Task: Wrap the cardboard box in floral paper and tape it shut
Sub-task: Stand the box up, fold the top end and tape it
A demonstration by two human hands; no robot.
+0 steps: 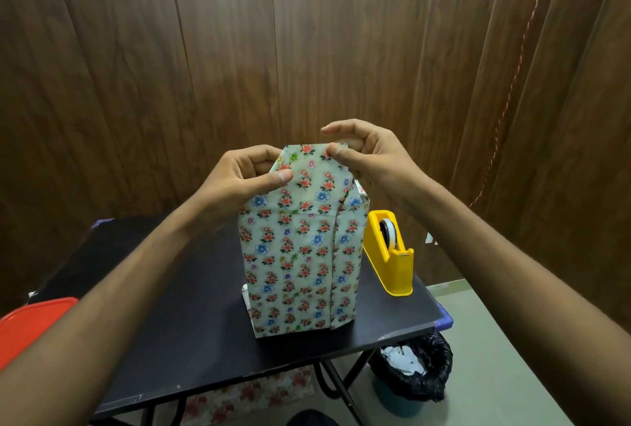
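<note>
- L hand: thumb + curled fingers pinch the top flap's left slanted edge.
- R hand: thumb tip pinches the flap's top right corner against fingers behind it; index finger arched above, free.
- Floral paper already round the box w/ a vertical seam right of centre; top flap stands up above the box top, folded to a tapered shape.
- Wrapped box upright, mid black table; yellow tape dispenser just beside it on the right.
- Risks, as I judge: a hard pull could tear thin paper at the corner folds; letting go w/ one hand to fetch tape could spring the flap open; tall box may tip if pushed.
- Hidden: cardboard itself, box top + back flaps, fingertips behind the paper; can't tell if seam is taped.
</note>
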